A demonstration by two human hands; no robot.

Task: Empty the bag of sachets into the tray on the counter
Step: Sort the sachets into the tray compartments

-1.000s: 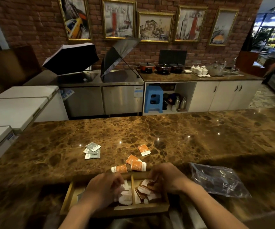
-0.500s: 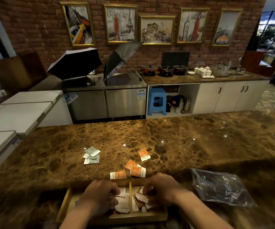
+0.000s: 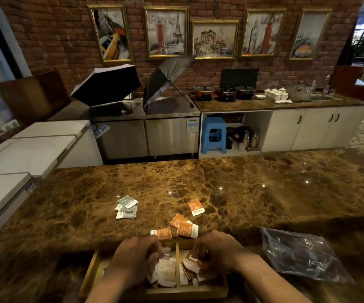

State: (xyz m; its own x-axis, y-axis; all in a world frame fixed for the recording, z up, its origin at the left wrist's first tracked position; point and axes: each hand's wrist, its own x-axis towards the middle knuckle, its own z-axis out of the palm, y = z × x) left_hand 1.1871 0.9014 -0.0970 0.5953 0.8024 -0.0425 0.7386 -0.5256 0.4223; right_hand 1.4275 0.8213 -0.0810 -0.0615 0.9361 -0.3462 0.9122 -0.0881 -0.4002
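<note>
A wooden tray with dividers sits at the near edge of the marble counter. Both hands are inside it. My left hand pinches white sachets in the middle compartment. My right hand grips brown-and-white sachets in the right compartment. Three orange sachets lie on the counter just beyond the tray, one more orange sachet farther back. A small pile of grey sachets lies to the left. The clear plastic bag lies flat to the right of the tray.
Across the aisle stand steel fridges with two open umbrellas on top, a blue stool, white cabinets, pots and cups. White chest freezers run along the left. Framed pictures hang on the brick wall.
My head has tilted slightly, shifting the scene. Both hands stay in the tray, fingers working among the sachets; the loose sachets and the bag on the counter have not moved.
</note>
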